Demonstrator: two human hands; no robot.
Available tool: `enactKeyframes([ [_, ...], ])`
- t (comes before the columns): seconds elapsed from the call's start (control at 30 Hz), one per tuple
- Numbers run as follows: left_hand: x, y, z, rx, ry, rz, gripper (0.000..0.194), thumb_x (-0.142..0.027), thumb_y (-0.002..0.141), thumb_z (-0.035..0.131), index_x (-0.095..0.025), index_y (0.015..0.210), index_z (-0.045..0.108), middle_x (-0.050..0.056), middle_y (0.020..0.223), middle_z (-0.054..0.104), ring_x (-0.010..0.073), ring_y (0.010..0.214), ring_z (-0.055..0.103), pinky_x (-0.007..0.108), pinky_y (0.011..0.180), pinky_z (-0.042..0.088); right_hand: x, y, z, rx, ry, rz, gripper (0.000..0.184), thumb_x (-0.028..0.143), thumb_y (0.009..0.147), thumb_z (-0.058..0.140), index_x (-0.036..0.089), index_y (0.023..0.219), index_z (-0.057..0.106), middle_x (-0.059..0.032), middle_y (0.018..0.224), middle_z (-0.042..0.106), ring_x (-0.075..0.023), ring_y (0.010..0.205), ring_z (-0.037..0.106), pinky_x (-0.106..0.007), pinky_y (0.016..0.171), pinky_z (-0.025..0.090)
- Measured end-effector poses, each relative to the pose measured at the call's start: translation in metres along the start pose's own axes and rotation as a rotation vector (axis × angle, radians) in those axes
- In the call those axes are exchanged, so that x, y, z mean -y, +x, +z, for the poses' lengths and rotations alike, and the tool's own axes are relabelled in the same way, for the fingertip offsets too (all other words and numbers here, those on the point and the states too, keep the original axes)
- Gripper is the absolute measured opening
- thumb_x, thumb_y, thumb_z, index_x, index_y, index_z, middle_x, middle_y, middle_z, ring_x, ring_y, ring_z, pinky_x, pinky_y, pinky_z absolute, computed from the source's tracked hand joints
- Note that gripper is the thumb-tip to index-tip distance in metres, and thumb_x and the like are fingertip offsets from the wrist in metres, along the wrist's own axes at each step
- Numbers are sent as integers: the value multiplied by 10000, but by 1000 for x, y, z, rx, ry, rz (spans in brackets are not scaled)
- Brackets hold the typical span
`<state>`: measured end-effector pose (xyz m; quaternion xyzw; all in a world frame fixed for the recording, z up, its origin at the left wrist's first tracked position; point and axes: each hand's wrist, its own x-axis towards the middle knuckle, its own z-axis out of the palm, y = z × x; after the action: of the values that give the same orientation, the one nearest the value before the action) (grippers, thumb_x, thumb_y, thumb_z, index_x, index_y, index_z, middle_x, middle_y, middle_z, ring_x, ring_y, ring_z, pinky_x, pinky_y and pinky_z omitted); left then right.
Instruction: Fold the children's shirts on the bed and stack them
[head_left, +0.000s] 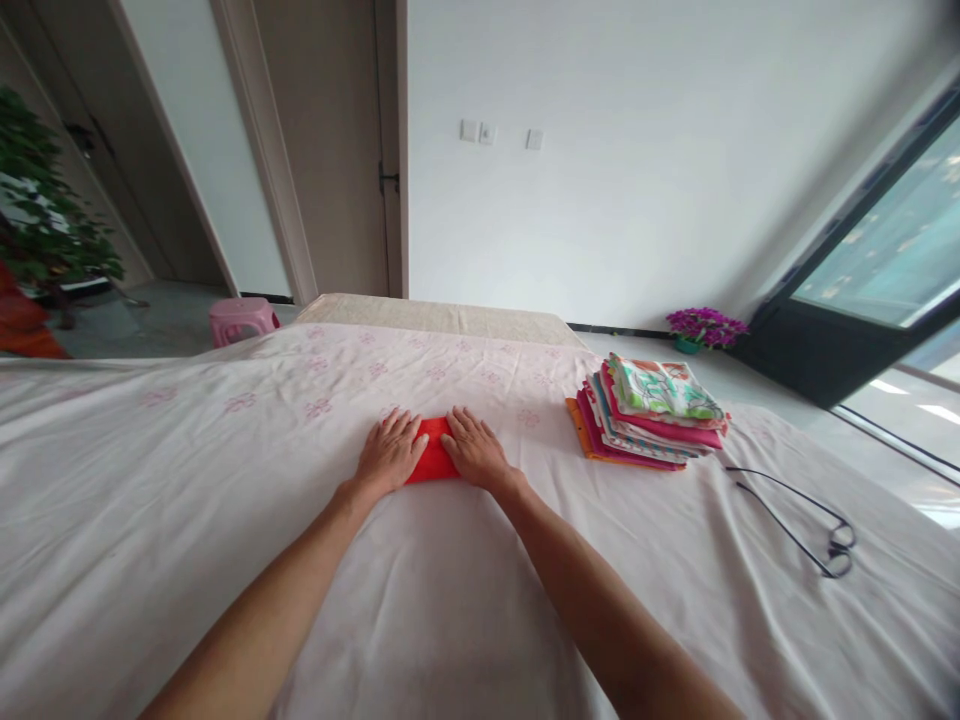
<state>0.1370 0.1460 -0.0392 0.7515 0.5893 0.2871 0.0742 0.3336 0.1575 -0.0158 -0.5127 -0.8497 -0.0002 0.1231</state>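
Covering the near scene, the white sheet (187,490) carries, at right, a stack of folded cloths (645,425). Left of it, the left hand (390,452) and right hand (478,452) lie flat, fingers slightly apart, clamped on nothing. Between and partly under them sits the red cloth (434,457); even outward pressure from flat palms should smooth it without skewing its edges.

The left forearm (281,590) and right forearm (592,585) (bare along all that shows) taper smoothly toward an equally bare left hand (386,455) and right hand (478,452).
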Motion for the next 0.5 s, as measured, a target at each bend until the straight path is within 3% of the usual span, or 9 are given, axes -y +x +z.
enactKeyframes([
  [0.13,16,4,-2,-33,-272,-43,474,-457,892,492,-214,1266,652,69,1425,590,248,1455,363,450,1215,265,-10,1,2,58,-32,0,524,406,1056,260,220,1537,359,-88,1617,274,-245,1498,234,-465,1178,274],
  [0.23,29,-3,-15,-123,-354,-138,526,-463,929,384,-186,1313,614,75,1409,604,205,1359,498,365,1137,395,-24,-5,6,73,-36,-8,491,357,1065,248,261,1530,369,-53,1626,248,-231,1506,209,-473,1194,236],
  [0.37,43,-32,-37,-280,-396,-331,570,-448,950,276,-125,1303,585,144,1294,667,206,1143,651,327,950,519,-47,-18,9,33,-2,61,487,300,1057,262,247,1526,384,-49,1614,282,-230,1504,212,-458,1215,185],
  [0.5,40,-62,-51,-278,-344,-398,453,-447,933,348,-167,1068,677,119,1056,732,213,905,690,340,833,529,-57,-24,9,-37,150,215,524,336,1055,203,201,1528,383,-79,1567,387,-217,1469,315,-436,1207,234],
])
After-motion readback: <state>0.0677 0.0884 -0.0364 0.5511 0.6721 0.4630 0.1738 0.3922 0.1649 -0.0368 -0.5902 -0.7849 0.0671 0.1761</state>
